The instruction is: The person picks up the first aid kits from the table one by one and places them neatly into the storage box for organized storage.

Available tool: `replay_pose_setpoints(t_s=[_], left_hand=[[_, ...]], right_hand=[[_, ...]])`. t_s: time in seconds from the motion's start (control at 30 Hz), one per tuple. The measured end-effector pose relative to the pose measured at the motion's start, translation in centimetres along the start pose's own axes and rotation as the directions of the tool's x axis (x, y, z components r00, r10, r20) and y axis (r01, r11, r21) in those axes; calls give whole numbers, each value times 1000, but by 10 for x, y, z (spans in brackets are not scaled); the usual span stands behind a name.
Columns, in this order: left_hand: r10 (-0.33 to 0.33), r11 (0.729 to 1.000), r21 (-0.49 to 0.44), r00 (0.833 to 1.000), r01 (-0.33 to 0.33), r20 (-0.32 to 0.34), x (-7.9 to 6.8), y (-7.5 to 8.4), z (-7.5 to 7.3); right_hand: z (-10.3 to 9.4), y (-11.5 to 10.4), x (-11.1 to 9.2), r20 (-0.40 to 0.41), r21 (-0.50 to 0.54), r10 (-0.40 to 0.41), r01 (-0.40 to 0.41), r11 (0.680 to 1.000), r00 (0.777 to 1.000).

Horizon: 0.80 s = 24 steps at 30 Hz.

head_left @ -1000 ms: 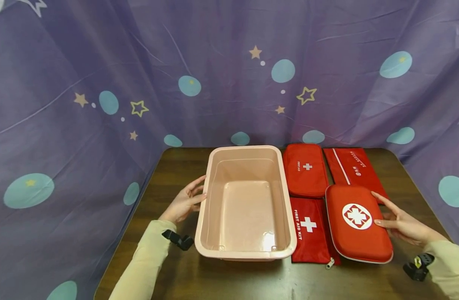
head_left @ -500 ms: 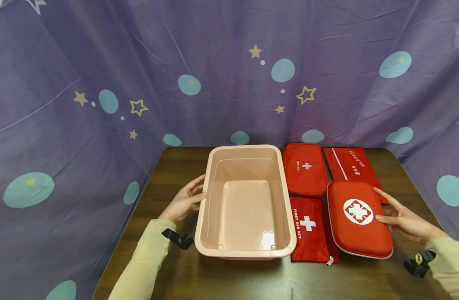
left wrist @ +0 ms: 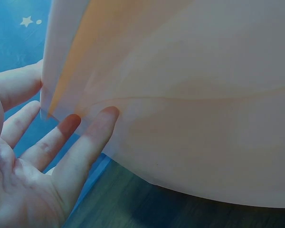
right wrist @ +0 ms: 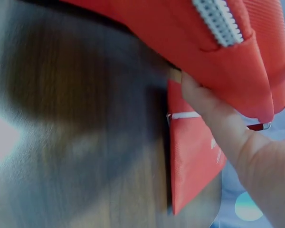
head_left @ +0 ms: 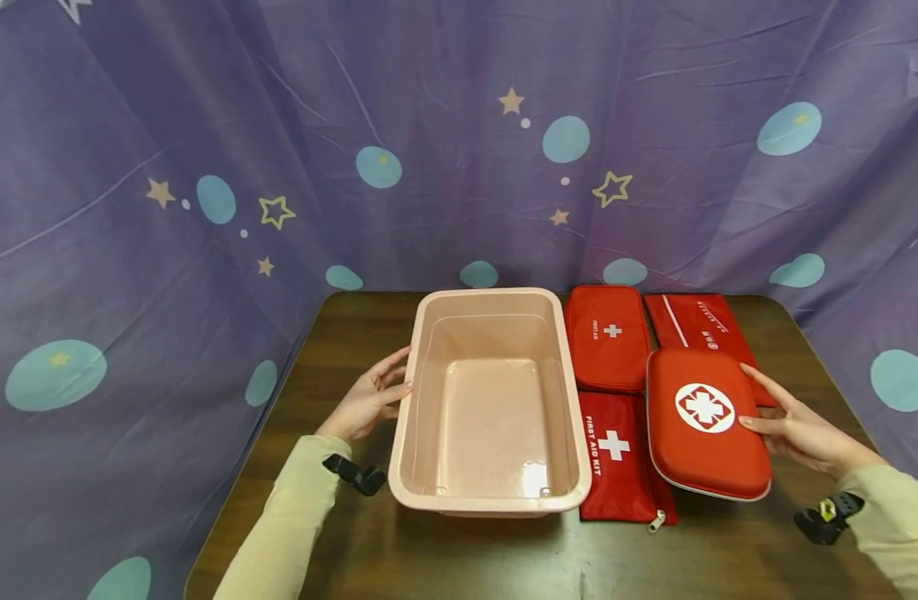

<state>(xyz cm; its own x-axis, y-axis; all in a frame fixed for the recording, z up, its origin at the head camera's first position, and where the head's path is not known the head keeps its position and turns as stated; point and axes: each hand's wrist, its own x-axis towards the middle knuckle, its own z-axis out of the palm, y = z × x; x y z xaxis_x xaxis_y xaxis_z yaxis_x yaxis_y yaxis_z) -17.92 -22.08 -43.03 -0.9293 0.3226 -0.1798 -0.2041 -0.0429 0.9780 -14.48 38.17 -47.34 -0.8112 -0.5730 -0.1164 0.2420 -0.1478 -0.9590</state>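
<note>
Near the middle of the table stands a pale pink plastic tub [head_left: 492, 504] with nothing in it. At its left wall, my left hand [head_left: 363, 405] rests nearly straight fingertips on the outside; the left wrist view shows these fingers [left wrist: 85, 147] spread against the wall. My right hand [head_left: 804, 433] grips the right side of a red hard-shell first aid case [head_left: 672, 454] with a white cross emblem. The case is held tilted, apparently above the table. In the right wrist view the thumb [right wrist: 218, 111] presses the case near its zipper [right wrist: 220, 21].
Right of the tub lie a red zip first aid bag [head_left: 610, 362] at the back and a flat first aid kit pouch [head_left: 612, 487] in front. Behind the case is another flat red pouch [head_left: 676, 321]. A purple curtain [head_left: 459, 167] hangs behind the wooden table [head_left: 489, 558].
My right hand has raised the first aid case and shifted it slightly back and to the left. My left hand and the tub have stayed in place.
</note>
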Motion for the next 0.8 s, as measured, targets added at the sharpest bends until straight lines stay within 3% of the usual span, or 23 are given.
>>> replay_pose_setpoints(t_s=[0.8], left_hand=[[-12,1000,7,1000,12,-2,1,0,0]], right_hand=[[13,-26,18,-22,38,-64,64,997,998]])
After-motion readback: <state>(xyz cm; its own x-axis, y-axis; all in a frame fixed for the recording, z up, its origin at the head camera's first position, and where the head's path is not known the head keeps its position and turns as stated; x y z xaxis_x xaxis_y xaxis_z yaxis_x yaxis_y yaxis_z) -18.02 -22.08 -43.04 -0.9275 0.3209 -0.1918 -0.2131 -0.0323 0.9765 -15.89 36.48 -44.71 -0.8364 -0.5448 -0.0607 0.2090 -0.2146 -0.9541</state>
